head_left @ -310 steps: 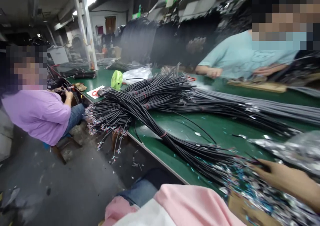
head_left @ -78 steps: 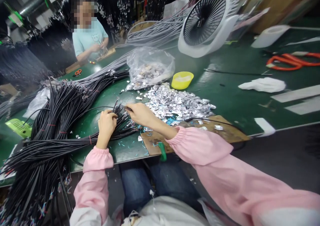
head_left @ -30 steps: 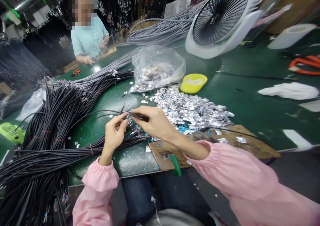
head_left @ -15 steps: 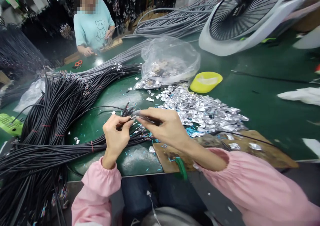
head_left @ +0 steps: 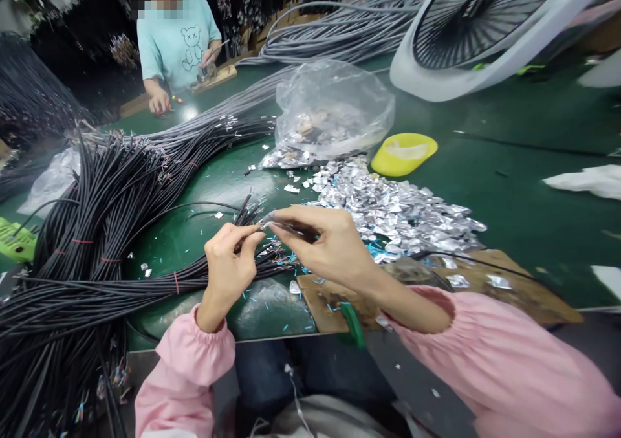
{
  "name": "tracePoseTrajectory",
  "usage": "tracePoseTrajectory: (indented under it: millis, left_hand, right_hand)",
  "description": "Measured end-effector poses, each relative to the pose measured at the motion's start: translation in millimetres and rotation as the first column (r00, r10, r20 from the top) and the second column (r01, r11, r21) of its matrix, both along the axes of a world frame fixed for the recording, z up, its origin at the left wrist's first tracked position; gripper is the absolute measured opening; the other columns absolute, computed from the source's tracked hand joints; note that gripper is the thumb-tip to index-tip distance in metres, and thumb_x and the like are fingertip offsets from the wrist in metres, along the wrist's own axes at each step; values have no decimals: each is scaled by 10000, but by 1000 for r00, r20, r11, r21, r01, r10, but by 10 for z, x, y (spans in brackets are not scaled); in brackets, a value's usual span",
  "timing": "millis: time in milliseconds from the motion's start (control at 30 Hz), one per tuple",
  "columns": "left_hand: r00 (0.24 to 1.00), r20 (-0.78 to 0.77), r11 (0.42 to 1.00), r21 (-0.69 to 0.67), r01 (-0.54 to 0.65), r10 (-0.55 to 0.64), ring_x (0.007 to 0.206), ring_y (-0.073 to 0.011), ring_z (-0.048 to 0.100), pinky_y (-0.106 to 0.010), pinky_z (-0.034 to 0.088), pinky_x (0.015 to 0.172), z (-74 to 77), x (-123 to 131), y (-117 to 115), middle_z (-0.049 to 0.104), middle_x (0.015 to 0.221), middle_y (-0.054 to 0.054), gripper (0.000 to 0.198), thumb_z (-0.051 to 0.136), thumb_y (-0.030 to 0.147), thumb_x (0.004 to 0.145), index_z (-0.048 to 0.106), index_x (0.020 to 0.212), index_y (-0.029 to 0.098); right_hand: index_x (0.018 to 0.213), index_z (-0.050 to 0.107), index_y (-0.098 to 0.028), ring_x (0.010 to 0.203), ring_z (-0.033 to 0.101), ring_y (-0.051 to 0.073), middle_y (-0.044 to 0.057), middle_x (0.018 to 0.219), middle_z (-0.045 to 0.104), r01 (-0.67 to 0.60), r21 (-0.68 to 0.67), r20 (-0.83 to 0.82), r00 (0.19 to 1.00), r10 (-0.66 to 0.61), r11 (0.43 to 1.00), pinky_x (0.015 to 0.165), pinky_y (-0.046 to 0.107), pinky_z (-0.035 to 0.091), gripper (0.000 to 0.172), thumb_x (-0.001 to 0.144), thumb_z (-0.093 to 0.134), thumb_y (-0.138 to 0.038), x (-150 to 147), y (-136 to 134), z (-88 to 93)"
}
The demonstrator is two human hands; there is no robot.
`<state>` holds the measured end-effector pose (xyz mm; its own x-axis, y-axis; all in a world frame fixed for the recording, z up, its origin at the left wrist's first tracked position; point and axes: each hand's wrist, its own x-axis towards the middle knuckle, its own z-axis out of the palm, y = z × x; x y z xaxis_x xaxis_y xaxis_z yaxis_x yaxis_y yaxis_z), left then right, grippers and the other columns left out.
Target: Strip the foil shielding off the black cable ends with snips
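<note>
My left hand (head_left: 230,263) is closed in a pinch on the end of a black cable, largely hidden by the fingers. Meeting it tip to tip, my right hand (head_left: 330,240) is pinched at a small silvery bit of that end; a dark slim object shows under its fingers, too hidden to name. Just behind the fingertips lie stripped cable ends (head_left: 247,211) with coloured wires. Below and left of my left hand runs a bundle of black cables (head_left: 160,286) tied with a red band. Beyond my right hand spreads a heap of silver foil scraps (head_left: 402,208).
Large black cable bundles (head_left: 111,205) fill the left. A clear plastic bag (head_left: 334,111) of scraps, a yellow scoop-like container (head_left: 405,153) and a white fan (head_left: 436,82) stand farther back. A wooden board (head_left: 514,289) lies at the front edge. A co-worker (head_left: 177,43) sits across.
My hands stay pinched together at the cable end, shifted very slightly right in the view. The view has tilted a little. The co-worker's hand has moved slightly on the table.
</note>
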<state>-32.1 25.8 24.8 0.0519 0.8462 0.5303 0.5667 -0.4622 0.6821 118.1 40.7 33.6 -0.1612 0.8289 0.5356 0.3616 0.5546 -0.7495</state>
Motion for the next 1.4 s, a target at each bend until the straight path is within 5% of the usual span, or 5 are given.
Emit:
tracePoseTrajectory:
  millis: [267, 500, 1133, 1267, 1400]
  left_hand:
    - [981, 179, 938, -345, -7, 73, 477, -84, 567, -171, 477, 474, 65, -40, 15, 621, 600, -10, 178, 607, 289, 774, 694, 725, 143]
    - [938, 301, 956, -280, -87, 173, 488, -83, 580, -161, 484, 468, 63, -28, 11, 626, 604, 6, 108, 674, 250, 706, 675, 671, 148]
    - [975, 137, 983, -81, -165, 175, 527, -77, 531, -176, 429, 513, 15, -10, -21, 582, 588, 20, 168, 676, 265, 737, 624, 625, 151]
    - [975, 186, 974, -213, -80, 121, 501, -74, 474, -189, 378, 478, 42, -22, 1, 544, 579, 13, 272, 596, 366, 795, 602, 629, 151]
    - [939, 342, 907, -388, 164, -23, 422, -59, 312, -209, 257, 409, 104, -82, 57, 376, 471, 36, 534, 490, 624, 780, 473, 519, 158]
  right_hand:
    - [1106, 625, -147, 740, 655, 220, 90, 943, 701, 167, -49, 203, 967, -154, 985, 610, 312, 489, 344, 843, 530, -347, -19, -15, -36]
    - [941, 701, -115, 632, 606, 183, 65, 714, 650, 57, 27, 200, 978, -61, 998, 555, 281, 429, 315, 904, 462, -318, -5, -20, -24]
    - [915, 732, -137, 530, 546, 132, 41, 647, 641, 42, -8, 162, 986, -40, 999, 496, 243, 371, 253, 873, 520, -268, -22, -29, -40]
    - [897, 732, -167, 547, 570, 137, 41, 665, 661, 105, 40, 197, 974, -111, 994, 514, 248, 392, 267, 889, 499, -297, -24, -37, -50]
    - [849, 726, -177, 536, 584, 135, 34, 648, 665, 70, 70, 161, 984, -80, 995, 495, 246, 415, 274, 896, 488, -306, -38, -56, -22]
